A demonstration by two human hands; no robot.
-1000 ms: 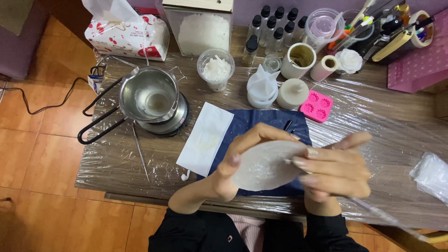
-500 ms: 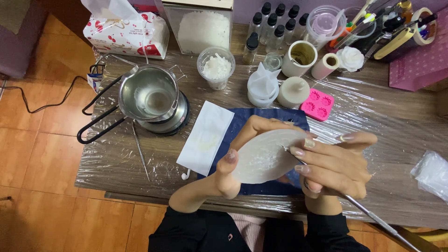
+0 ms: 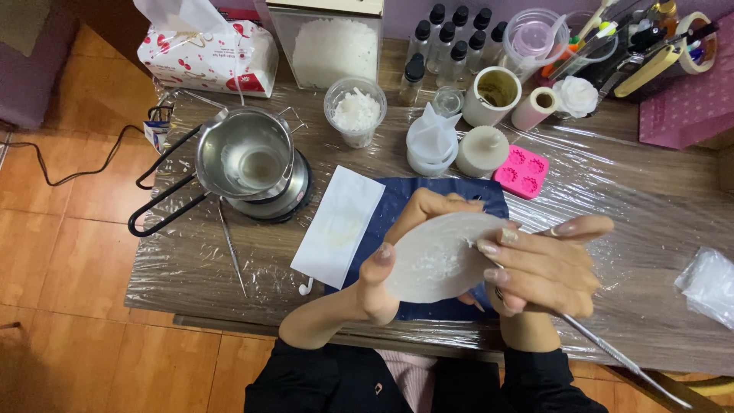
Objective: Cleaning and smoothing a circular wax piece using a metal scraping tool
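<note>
- The left hand point(image 3: 397, 268) holds a soft white mold point(image 3: 443, 256), thumb on the near rim and fingers curled behind it. The mold sits in the lower middle of the frame, lifted over the dark blue mat point(image 3: 428, 206).
- The right hand point(image 3: 535, 271) is closed on a thin metal tool point(image 3: 612, 352). Its fingertips point(image 3: 489, 246) rest on the mold's right edge, and the long handle pokes down to the lower right.
- To do this scraping well, I think the mold should stay steady and tipped toward the eyes — small, soft strokes, so the wall does not tear.
- It is best to stay over the mat, so that white crumbs land there.
- Other things: a white paper sheet point(image 3: 340, 226) lies just left of the mat. A metal pot point(image 3: 245, 157) sits on a small heater in the upper left.
- A cup of white flakes point(image 3: 355, 115), a pink mold point(image 3: 521, 170), small bottles point(image 3: 443, 42) and a tissue pack point(image 3: 210, 53) stand along the top — well apart from the hands.
- A thin metal stick point(image 3: 231, 248) lies left of the paper. A crumpled plastic bag point(image 3: 707, 283) lies at the right edge.
- Nothing blocks the hands. The table's plastic wrap point(image 3: 657, 199) looks wrinkly, and the long tool handle could bump things if swung.
</note>
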